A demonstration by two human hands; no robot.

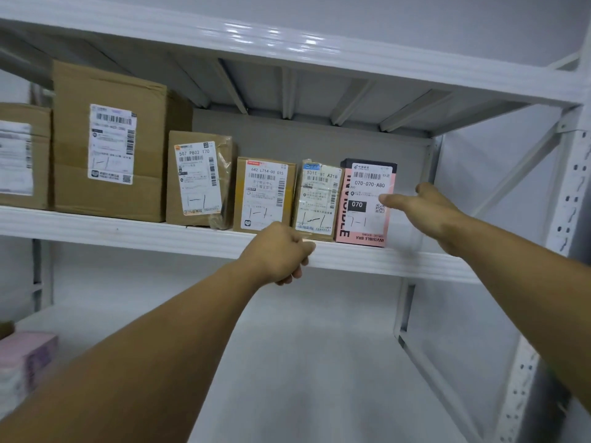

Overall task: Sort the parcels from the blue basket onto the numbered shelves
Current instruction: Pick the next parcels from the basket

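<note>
1. Six parcels stand in a row on the white shelf (pixel 179 230) across the middle of the frame, labels facing out: a part-seen carton (pixel 19 158) at the left edge, a tall brown carton (pixel 108 199), a taped brown box (pixel 198 215), a smaller brown box (pixel 265 164), a tape-wrapped parcel (pixel 318 199) and a pink-and-black box (pixel 343 203) at the right end of the row.

2. A person's right hand (pixel 428 209) reaches in from the right of the frame, its fingers (pixel 391 199) straight and spread, the tips at the pink-and-black box's label. Whether they press on it or hover just off it cannot be told.

3. The left hand (pixel 278 254) hangs in front of the shelf's front edge, below the smaller brown box, its fingers (pixel 295 273) curled into a loose fist with nothing visible in them.

4. To the right of the pink-and-black box, the shelf runs bare to the upright post (pixel 572 187).

5. On the lower shelf (pixel 303 362), pale pink and purple packets (pixel 25 359) sit at the lower left of the frame.

6. Judged from this view, the sort is well under way, and the pink-and-black box appears to be the latest one set in place. The blue basket is out of the frame, so how many parcels remain cannot be told. No shelf numbers are visible.
</note>
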